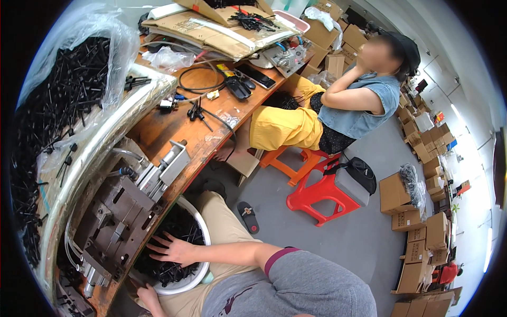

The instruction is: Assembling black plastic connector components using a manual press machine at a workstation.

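Note:
A white round basin (203, 238) full of small black plastic parts (177, 224) rests on my lap, against the wooden bench. My right hand (174, 249) lies flat on the heap of parts with its fingers spread, reaching in from the right. My left hand (147, 296) sits low at the basin's near rim, partly cut off by the picture's edge; its grip is unclear. Just left of both hands stands a grey metal fixture (113, 222) with a cylinder (170, 162) on the bench edge.
A clear bag of black parts (58, 105) fills the left. Cables, tools and cardboard lie on the wooden bench (174, 129). A seated person (343, 105) is beyond it, with a red stool (311, 198), a sandal (248, 216) and cardboard boxes (417, 238) on the grey floor.

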A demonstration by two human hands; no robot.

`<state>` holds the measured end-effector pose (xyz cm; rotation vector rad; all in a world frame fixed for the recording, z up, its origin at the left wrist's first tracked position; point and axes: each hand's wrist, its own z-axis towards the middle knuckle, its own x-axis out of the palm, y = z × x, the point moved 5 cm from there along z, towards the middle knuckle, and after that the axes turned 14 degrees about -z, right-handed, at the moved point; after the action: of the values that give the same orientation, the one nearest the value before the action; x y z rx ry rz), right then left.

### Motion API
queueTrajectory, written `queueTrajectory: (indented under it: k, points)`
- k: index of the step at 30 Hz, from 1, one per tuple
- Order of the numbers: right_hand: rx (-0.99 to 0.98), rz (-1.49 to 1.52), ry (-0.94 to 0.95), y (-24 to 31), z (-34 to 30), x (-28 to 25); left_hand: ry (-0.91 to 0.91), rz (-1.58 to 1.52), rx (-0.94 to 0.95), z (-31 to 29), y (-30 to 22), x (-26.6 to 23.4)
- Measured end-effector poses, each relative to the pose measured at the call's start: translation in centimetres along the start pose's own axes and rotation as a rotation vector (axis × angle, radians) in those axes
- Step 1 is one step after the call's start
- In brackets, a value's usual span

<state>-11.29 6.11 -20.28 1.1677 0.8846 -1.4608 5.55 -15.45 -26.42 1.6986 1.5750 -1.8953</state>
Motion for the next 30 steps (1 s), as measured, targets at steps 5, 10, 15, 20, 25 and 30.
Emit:
queueTrajectory:
  k: [5,10,15,20,25,30]
  points:
    - [0.019,0.019,-0.022,0.2,0.2,0.4,-0.088,-0.011,0.029,0.5,1.3,0.4]
    - [0.023,0.042,-0.011,0.2,0.0,0.0,-0.056,-0.020,0.049,1.0,1.2,0.5]
    - [0.027,0.064,-0.014,0.5,0.3,0.4,-0.071,-0.055,0.107,1.2,2.4,0.5]
    - [0.048,0.059,-0.009,0.3,-0.3,0.1,0.005,0.075,-0.038,1.9,3.4,1.3]
    - [0.090,-0.022,-0.018,0.5,-0.2,-0.3,0.032,0.089,-0.121,-0.7,-2.8,-1.0]
    - [0.094,-0.020,-0.113,1.0,-0.4,-3.1,0.008,0.068,-0.160,-0.4,0.0,-0.5]
